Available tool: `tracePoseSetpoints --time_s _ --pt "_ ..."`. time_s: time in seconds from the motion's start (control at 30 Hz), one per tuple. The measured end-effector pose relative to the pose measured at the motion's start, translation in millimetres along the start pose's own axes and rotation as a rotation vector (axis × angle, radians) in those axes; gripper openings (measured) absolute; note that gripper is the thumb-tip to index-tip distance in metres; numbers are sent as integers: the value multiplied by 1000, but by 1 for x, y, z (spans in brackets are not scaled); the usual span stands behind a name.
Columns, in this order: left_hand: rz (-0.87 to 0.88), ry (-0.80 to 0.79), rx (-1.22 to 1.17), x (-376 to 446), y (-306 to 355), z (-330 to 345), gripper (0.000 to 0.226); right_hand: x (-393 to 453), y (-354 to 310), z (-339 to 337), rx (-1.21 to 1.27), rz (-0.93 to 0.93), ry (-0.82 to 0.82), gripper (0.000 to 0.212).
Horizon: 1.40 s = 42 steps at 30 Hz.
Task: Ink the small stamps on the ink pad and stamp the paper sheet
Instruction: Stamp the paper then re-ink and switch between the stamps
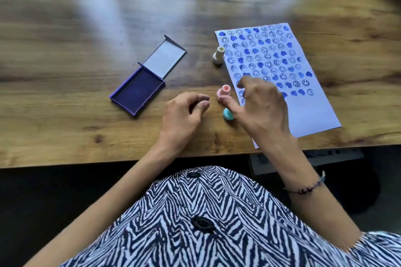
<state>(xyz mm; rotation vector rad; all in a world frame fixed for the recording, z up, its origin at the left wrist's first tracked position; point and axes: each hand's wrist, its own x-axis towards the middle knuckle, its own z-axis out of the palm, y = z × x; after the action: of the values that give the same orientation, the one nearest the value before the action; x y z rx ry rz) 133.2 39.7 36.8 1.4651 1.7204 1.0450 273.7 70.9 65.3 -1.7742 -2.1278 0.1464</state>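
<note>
A white paper sheet [308, 112] covered with several rows of blue heart and smiley prints lies at the right of the wooden table. A pink stamp [224, 91] stands upright just left of the sheet, with a turquoise stamp [227, 114] nearer me and a cream stamp [219, 56] farther back. My right hand [261, 104] hovers over the sheet's left edge, fingers spread, its thumb tip next to the pink stamp's base. My left hand [186, 112] rests loosely curled on the table, holding nothing. The open purple ink pad [138, 91] lies to the left.
The ink pad's lid [166, 58] is hinged back flat behind it. The table's front edge [130, 159] runs just before my body. A dark floor lies below, and a striped garment fills the lower view.
</note>
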Motion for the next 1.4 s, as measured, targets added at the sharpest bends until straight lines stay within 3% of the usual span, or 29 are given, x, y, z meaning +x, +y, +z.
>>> tracePoseSetpoints --time_s 0.1,0.17,0.3,0.4,0.6,0.83,1.13,1.4 --pt "-31 -6 -40 0 -3 -2 16 16 -11 6 -43 -35 -94 41" --pt "-67 -10 -110 -1 -5 -4 16 23 -15 10 -72 -64 -172 28" --pt "-192 -29 -468 -2 -11 -13 23 30 -23 7 370 25 -189 6" --pt "-190 -7 -668 -4 -15 -19 20 29 -34 8 720 119 -343 6" --pt "-205 171 -727 -15 -29 -37 11 24 -55 25 808 53 -452 5" --pt "-265 372 -905 -19 -43 -60 9 37 -92 33 604 -350 -251 2" --pt "-247 574 -578 -22 -68 -67 6 69 -131 76 -49 -763 -259 16" --pt "-191 578 -455 -18 -74 -67 8 84 -127 72 -48 -771 -341 14"
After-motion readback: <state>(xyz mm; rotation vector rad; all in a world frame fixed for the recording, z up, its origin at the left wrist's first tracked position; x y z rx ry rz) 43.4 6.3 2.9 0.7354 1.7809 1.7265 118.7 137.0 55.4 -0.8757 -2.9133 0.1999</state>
